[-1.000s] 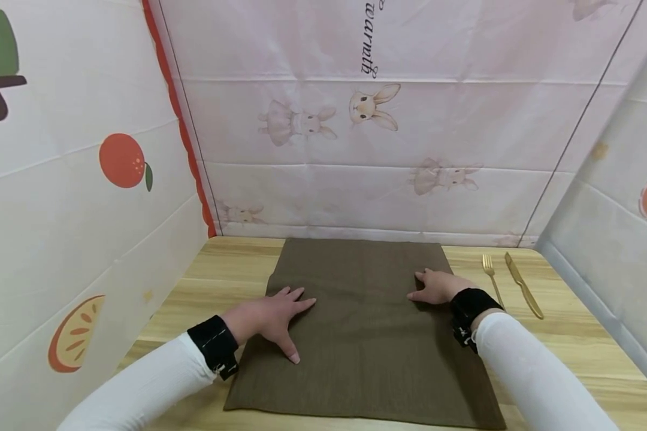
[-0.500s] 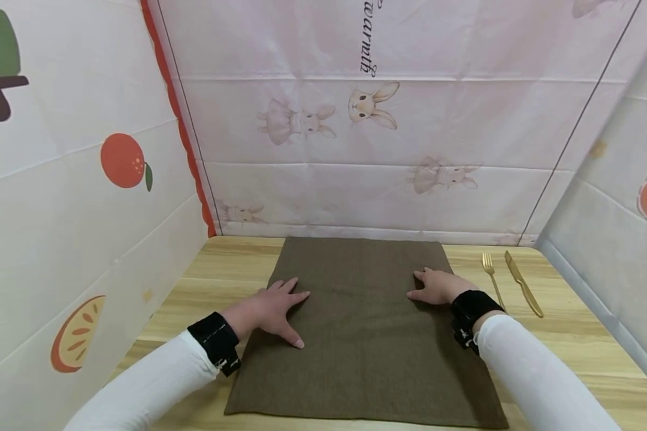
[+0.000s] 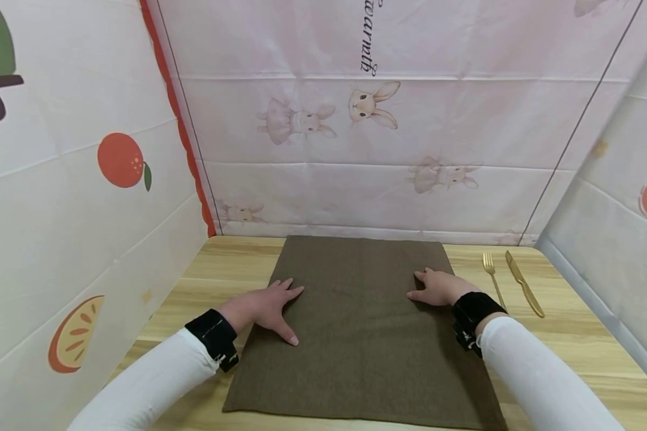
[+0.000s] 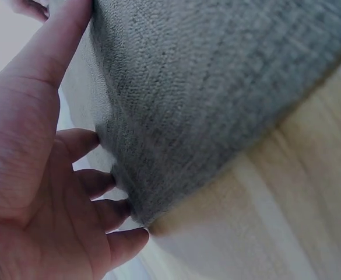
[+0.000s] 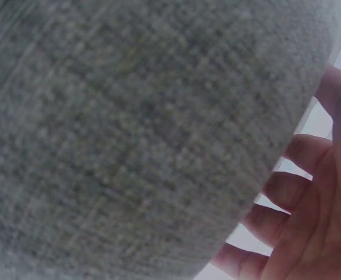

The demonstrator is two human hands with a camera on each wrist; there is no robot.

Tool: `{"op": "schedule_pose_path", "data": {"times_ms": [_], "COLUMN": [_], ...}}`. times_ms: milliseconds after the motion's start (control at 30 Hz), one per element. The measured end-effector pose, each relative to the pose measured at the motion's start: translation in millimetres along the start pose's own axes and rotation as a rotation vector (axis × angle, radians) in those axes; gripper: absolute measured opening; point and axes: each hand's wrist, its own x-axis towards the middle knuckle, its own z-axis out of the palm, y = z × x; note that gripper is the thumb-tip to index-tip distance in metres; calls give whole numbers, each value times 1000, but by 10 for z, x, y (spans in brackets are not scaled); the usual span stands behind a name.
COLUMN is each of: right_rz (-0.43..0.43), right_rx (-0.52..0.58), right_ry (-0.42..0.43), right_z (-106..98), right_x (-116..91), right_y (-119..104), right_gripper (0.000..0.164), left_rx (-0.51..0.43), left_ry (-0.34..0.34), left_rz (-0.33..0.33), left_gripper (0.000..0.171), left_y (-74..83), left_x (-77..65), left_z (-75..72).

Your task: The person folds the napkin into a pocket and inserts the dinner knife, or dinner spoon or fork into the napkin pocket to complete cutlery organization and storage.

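Note:
A brown woven placemat-like cloth (image 3: 356,359) lies spread out on the wooden table. My left hand (image 3: 264,308) rests at its left edge, fingers spread and thumb extended over the fabric. In the left wrist view the fingertips of the left hand (image 4: 48,192) touch the cloth (image 4: 205,87) near its border. On the opposite side my right hand (image 3: 437,287) rests on the cloth near the right edge, thumb and fingers apart. The right wrist view has the right hand's fingertips (image 5: 307,153) against the cloth (image 5: 129,140). Neither hand grips anything.
To the right of the cloth lie a gold fork (image 3: 489,266) and a gold knife (image 3: 523,281) on the wooden table (image 3: 199,293). Printed sheets stand as walls at the back (image 3: 323,197), left (image 3: 38,239) and right (image 3: 614,239).
My left hand has slid slightly left and away from me, toward the cloth's left edge, smoothing some wrinkles. My right hand has stayed in place.

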Motion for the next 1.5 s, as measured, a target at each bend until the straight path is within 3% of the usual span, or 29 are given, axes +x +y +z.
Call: {"op": "schedule_pose_path", "data": {"times_ms": [133,267,433,567,667,800,1000,1167,1500], "right_rz": [2,-23,-97,-64,8,97,181,207,259], "right_rx": [-2,44,208,437,653,908,1206,1276,1311], "right_ry": [1,22,115,165,139,61,5,11,28], "right_z": [1,6,-70,-160,-206,-250,-267,-257,-233], "right_x": [-3,-12,-51,-111,-169,-255,-319,-333,-267], "right_y": [1,50,215,404,554,709,840,882,939], "right_gripper": [83,78,69,69,72,78,79,78,78], "left_rx": [-3,-67,-245,-470,-712,-1004,-1276,-1338,-1282], "left_ry": [-4,19,98,186,236,243,219,220,240], "left_rz": [2,10,58,64,5,-93,-287,-342,-368], "left_gripper": [123,110,87,73,69,67,65,64,65], "left_y": [-16,-75,-227,-416,-554,-683,-732,-714,-691], "left_x": [-5,7,40,98,128,149,242,355,400], "left_z": [-7,-21,-113,-205,-257,-308,-379,-410,-417]}}
